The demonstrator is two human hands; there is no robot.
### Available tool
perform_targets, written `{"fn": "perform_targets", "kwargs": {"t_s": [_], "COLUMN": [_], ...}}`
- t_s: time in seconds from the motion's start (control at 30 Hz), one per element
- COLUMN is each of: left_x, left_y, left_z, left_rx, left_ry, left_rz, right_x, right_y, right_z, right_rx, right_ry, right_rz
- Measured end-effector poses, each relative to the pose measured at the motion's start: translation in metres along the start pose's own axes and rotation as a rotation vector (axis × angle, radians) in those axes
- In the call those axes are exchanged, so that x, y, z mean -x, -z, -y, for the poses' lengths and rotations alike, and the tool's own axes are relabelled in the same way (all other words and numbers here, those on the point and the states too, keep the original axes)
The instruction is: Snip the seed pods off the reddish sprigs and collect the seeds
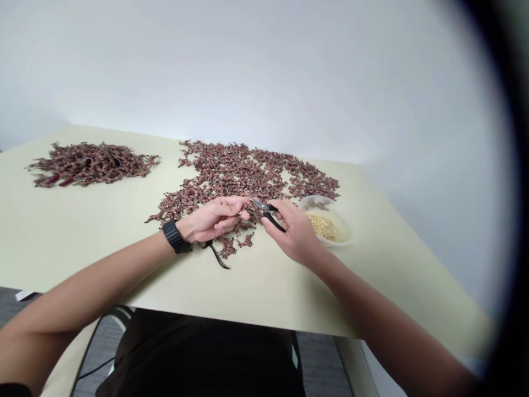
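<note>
The right hand [291, 231] is closed round a pair of small black-handled pliers [268, 212], fingers wrapped firmly on the handles, the metal nose pointing left; whether the nose is pinching anything cannot be told at this size. The nose sits right at the fingertips [243, 203] of the left hand [215, 219], which is half closed, fingers curled towards the thumb; it may hold a small fragment, but nothing can be made out, so its state stays uncertain. A black wristwatch [176, 237] sits on the left wrist.

Just under the left hand lies a second black-handled tool [217, 257] on the pale green worktop [61, 231]; its type is hidden by the hand. Both hands are over the near edge of a wide, single-layer spread of reddish-brown pieces [243, 171] — small, twiggy, perhaps dried. A denser heap of similar pieces [91, 164] lies well apart to the left, with a few darker red bits in it; a clear plastic bowl [345, 226] stands just beyond the right hand, holding a shallow layer of pale yellow grains [324, 227].

State as seen: most of the reddish-brown material is on the worktop; the bowl is far from full.
</note>
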State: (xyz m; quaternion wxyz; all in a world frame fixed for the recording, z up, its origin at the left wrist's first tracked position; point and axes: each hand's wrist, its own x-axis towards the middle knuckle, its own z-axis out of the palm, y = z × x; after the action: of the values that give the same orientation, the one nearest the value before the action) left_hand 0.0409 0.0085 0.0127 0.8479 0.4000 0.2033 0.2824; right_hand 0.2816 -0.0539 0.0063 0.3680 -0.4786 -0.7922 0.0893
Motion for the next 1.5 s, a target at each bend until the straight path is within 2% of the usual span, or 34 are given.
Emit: {"fn": "perform_targets", "kwargs": {"t_s": [0.27,0.4,0.5,0.6,0.67,0.73,0.83,0.9,0.97,1.03,1.13,1.23,1.37,1.5], "left_x": [0.001,-0.001,-0.001,0.000,0.001,0.002,0.003,0.003,0.003,0.002,-0.001,-0.003,-0.003,-0.002], "left_y": [-0.027,-0.026,-0.024,-0.020,-0.016,-0.011,-0.004,-0.004,-0.008,-0.013,-0.019,-0.018,-0.016,-0.017], "left_z": [0.018,0.025,0.027,0.028,0.027,0.024,0.018,0.015,0.015,0.017,0.018,0.018,0.018,0.017], "left_rx": [-0.256,-0.412,-0.634,-0.854,-0.988,-1.095,-1.163,-1.168,-1.130,-1.012,-0.719,-0.492,-0.377,-0.333], "left_ry": [-0.228,-0.346,-0.406,-0.495,-0.582,-0.641,-0.652,-0.650,-0.630,-0.562,-0.429,-0.367,-0.324,-0.312], "left_rz": [-0.238,-0.400,-0.461,-0.518,-0.541,-0.514,-0.451,-0.448,-0.475,-0.500,-0.462,-0.380,-0.324,-0.298], "right_x": [0.008,0.009,0.008,0.008,0.008,0.007,0.005,0.003,0.002,0.003,0.004,0.005,0.004,0.002], "right_y": [-0.019,-0.028,-0.031,-0.031,-0.029,-0.025,-0.018,-0.014,-0.013,-0.014,-0.017,-0.017,-0.015,-0.014], "right_z": [0.014,0.020,0.022,0.027,0.032,0.037,0.042,0.042,0.039,0.034,0.025,0.018,0.011,0.005], "right_rx": [-0.174,-0.345,-0.454,-0.640,-0.818,-0.992,-1.177,-1.213,-1.158,-1.002,-0.639,-0.343,-0.122,-0.032], "right_ry": [-0.168,-0.272,-0.351,-0.494,-0.617,-0.711,-0.772,-0.784,-0.765,-0.705,-0.511,-0.320,-0.186,-0.104], "right_rz": [-0.075,-0.055,-0.028,0.029,0.085,0.146,0.244,0.280,0.269,0.208,0.086,-0.002,-0.064,-0.089]}}
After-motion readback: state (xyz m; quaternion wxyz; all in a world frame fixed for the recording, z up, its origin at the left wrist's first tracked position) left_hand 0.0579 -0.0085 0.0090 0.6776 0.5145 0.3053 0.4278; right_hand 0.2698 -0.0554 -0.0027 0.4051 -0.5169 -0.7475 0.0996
